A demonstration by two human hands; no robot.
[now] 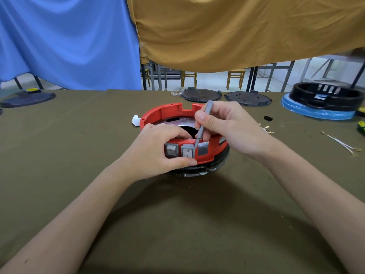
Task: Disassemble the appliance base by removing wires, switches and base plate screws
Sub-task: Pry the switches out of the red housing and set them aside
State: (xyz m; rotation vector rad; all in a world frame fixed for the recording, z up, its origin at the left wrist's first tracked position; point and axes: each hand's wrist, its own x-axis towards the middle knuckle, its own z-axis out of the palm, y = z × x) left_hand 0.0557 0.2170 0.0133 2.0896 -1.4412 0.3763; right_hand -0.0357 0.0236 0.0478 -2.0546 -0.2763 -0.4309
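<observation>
Forearms: two bare forearms [83,210] are seen nearest the camera, stretched forward over the olive-green cloth [177,234] that covers the table.
Left hand: the left hand [158,153] is clamped on the near wall of the appliance base — thumb below the switches, fingers curled over the rim into the inside.
Right hand: the right hand [223,125] is closed around a thin grey tool [202,125], held slanted, its tip set at the right edge of the right switch.
Appliance base: the red appliance base [169,110] is placed at the middle of the table, open side up, on a black lower part [213,165].
Switches: two grey rocker switches [178,151] are seated side by side in the near wall.
Wires: loose white wires [341,144] with brass terminals are laid on the cloth, right of the base and well apart from it.
Far edge: two dark round plates [225,95] are set behind the base; a black ring housing [325,95] rests on a blue disc [316,113] at far right.
Backdrop: blue [69,42] and mustard [237,30] fabrics are hung behind the table.
</observation>
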